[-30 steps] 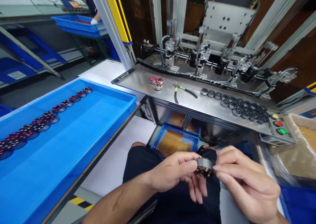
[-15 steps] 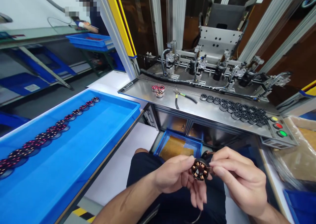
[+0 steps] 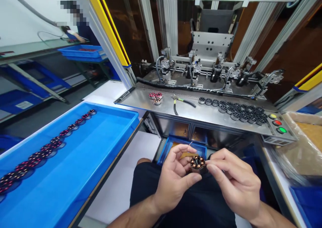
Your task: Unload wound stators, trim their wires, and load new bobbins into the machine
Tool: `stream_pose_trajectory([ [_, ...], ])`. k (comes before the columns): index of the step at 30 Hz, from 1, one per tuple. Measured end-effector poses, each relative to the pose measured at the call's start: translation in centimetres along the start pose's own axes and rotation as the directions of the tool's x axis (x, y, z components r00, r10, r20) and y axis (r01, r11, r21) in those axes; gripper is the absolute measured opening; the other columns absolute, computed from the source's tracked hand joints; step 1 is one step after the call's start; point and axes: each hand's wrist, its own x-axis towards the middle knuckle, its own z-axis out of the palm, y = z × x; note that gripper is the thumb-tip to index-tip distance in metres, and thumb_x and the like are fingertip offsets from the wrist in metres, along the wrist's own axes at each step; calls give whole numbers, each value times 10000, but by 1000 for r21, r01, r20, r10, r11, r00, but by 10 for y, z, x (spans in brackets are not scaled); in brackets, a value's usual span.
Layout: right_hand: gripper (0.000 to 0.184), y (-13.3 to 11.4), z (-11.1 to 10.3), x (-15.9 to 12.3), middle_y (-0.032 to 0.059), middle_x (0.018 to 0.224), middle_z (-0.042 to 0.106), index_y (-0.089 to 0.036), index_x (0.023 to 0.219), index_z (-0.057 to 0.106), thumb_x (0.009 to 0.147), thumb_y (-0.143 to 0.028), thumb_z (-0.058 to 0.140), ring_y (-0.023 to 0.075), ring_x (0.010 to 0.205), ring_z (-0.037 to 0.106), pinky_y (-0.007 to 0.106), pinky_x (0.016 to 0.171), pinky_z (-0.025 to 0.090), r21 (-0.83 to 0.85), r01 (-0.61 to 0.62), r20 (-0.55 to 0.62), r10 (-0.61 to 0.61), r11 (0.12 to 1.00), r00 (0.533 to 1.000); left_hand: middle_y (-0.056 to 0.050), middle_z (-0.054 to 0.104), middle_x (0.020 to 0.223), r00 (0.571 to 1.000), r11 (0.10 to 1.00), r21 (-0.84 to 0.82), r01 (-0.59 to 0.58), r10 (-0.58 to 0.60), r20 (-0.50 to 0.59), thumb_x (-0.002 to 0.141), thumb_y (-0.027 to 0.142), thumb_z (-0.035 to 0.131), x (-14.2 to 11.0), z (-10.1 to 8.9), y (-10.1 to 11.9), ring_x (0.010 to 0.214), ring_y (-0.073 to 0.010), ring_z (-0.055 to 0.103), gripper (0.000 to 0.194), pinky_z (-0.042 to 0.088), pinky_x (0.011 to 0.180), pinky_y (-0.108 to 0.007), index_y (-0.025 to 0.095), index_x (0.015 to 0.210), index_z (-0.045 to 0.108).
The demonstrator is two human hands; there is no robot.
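My left hand [image 3: 173, 174] is closed around a motor stator [image 3: 198, 163], a dark ring with copper windings whose open face is turned upward. From near its fingers a thin copper wire [image 3: 190, 146] sticks up in a loose curve. At the stator's right edge, my right hand [image 3: 233, 181] has thumb and forefinger pinched together. What lies between those fingertips is too small to make out. Both hands are above my lap, in front of the machine's metal ledge [image 3: 141, 99].
Wound stators [image 3: 49, 149] line a blue tray [image 3: 100, 134] at left. On the ledge are several red-and-copper stators [image 3: 157, 100], cutting pliers [image 3: 184, 102], black stators [image 3: 241, 110] and a button box [image 3: 280, 130]. Machine fixtures [image 3: 193, 70] stand behind. A person [image 3: 85, 30] works far left.
The stator has tipped from facing me to facing upward, and my left fingers have shifted round it. The loose wire, earlier hanging below, now shows above the left hand. The camera view has shifted.
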Motion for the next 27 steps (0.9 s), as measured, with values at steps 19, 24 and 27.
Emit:
stream_pose_trajectory([
  [19, 385, 13, 32, -21, 89, 823, 665, -121, 940, 753, 885, -484, 636, 171, 731, 657, 254, 578, 542, 769, -634, 508, 521, 86, 686, -39, 686, 1077, 991, 994, 37, -103, 100, 87, 769, 201, 801, 7, -12, 3, 717, -111, 705, 366, 579, 597, -167, 296, 1108, 704],
  [24, 304, 15, 39, -23, 58, 824, 634, -132, 990, 737, 864, -404, 689, 124, 710, 612, 201, 571, 509, 782, -621, 525, 488, 47, 697, -71, 681, 1160, 982, 982, 117, -151, 135, 134, 741, 122, 800, 6, -15, 2, 837, -177, 739, 394, 577, 551, -155, 284, 1094, 736],
  [27, 367, 20, 39, -26, 39, 805, 622, -149, 1021, 722, 788, -430, 760, 101, 671, 569, 191, 578, 489, 813, -572, 454, 497, 107, 739, -76, 718, 1191, 987, 969, 187, -161, 155, 45, 665, 184, 874, 9, -24, -1, 1121, -249, 684, 473, 581, 901, -255, 276, 1110, 743],
])
